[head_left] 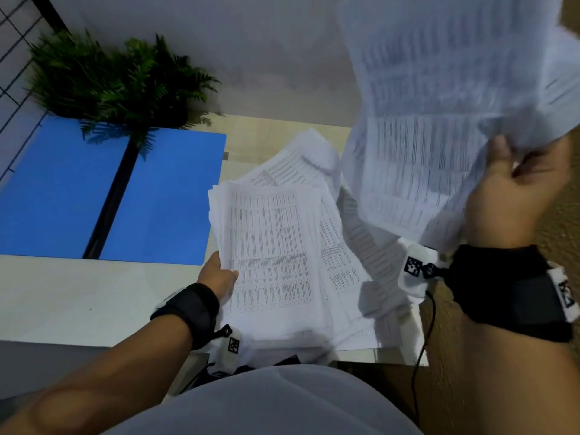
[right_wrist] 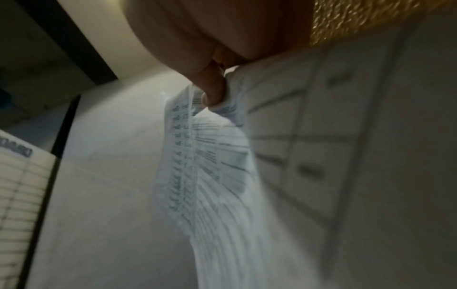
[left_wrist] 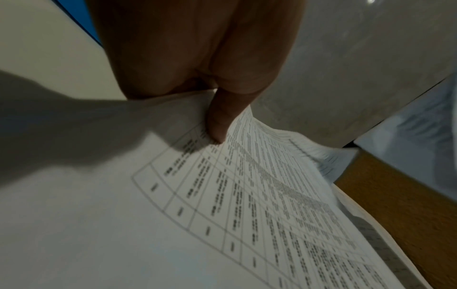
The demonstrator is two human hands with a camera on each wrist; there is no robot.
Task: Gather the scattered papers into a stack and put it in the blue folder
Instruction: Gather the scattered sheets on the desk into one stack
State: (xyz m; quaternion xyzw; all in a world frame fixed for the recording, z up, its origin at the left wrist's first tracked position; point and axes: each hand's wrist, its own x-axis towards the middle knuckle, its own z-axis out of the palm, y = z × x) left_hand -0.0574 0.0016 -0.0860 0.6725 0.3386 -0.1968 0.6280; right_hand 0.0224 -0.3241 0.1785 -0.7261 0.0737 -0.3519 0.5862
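A loose pile of printed papers [head_left: 282,246] lies fanned across the right half of the table. My left hand [head_left: 219,274] grips the pile's left edge, thumb on the top sheet [left_wrist: 247,205] and fingers hidden beneath. My right hand [head_left: 514,189] is raised above the table's right side and pinches a bunch of sheets [head_left: 439,105] that hang bent and blurred; the right wrist view shows the thumb pressing those sheets [right_wrist: 212,166]. The blue folder [head_left: 163,199] lies open and flat on the table's left side, left of the pile.
A green fern plant [head_left: 116,76] stands at the folder's far edge, its fronds over the folder. A black wire rack [head_left: 18,36] is at the far left. The table's white front edge [head_left: 78,296] runs below the folder. Brown floor [head_left: 558,221] shows at right.
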